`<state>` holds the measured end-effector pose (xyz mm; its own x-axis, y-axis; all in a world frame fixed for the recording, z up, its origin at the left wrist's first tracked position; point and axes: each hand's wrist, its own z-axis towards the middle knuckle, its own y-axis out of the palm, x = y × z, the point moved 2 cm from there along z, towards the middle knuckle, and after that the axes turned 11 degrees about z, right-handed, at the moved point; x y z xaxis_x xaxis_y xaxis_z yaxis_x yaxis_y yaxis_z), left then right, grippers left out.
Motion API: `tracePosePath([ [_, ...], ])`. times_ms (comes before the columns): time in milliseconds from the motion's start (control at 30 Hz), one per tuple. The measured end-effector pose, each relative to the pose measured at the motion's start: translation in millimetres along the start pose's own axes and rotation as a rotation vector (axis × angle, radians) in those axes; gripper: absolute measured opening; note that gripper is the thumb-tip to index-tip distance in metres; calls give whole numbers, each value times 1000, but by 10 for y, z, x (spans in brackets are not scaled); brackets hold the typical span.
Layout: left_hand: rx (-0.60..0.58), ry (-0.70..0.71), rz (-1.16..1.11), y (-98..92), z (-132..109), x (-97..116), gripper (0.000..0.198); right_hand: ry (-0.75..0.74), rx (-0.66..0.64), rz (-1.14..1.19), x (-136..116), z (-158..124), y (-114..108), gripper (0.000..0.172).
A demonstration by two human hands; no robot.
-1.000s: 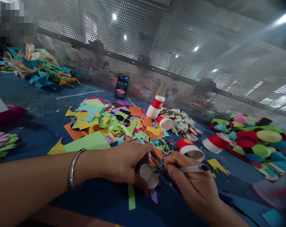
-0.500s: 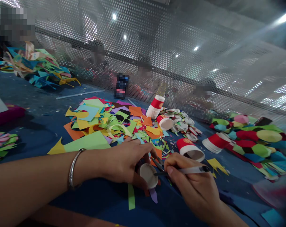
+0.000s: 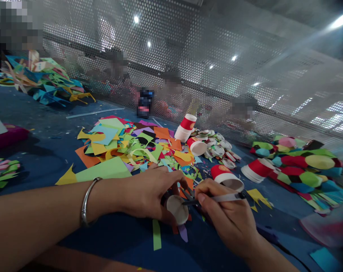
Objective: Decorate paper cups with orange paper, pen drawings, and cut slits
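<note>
My left hand [image 3: 149, 190], with a silver bangle at the wrist, is curled around a small round paper cup base [image 3: 177, 209], its pale flat face turned up. Between the thumb and fingers of my right hand [image 3: 225, 211] is a pen [image 3: 228, 197] with a clear barrel and a dark end. The pen's dark tip touches or hovers just over the pale face, near its right upper part; contact is hard to tell. Behind the fingertips a dark, narrow object is partly hidden. Green [image 3: 157, 235] and purple [image 3: 183, 233] paper scraps lie beside the base.
A heap of coloured paper scraps [image 3: 109, 136] lies beyond my hands. Red and white paper cups [image 3: 258, 170] and a pile of cut cup pieces [image 3: 217, 145] are to the right. Colourful paper crafts [image 3: 302, 166] lie farther right. A perforated screen [image 3: 160, 41] rises behind.
The pen tip has shifted slightly left and up on the cup base, and my right hand moved a little with it. My left hand keeps its hold.
</note>
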<state>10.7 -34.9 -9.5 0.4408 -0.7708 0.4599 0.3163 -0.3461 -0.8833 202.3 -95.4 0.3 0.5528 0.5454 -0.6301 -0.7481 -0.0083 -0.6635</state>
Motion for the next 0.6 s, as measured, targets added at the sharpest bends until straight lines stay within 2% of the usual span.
tracePosePath([
  [267,3,18,-46,-29,-32,10,66,-27,40,20,-17,-40,-30,21],
  [600,-12,-17,-7,-23,-16,12,69,-36,0,23,4,-34,-4,20],
])
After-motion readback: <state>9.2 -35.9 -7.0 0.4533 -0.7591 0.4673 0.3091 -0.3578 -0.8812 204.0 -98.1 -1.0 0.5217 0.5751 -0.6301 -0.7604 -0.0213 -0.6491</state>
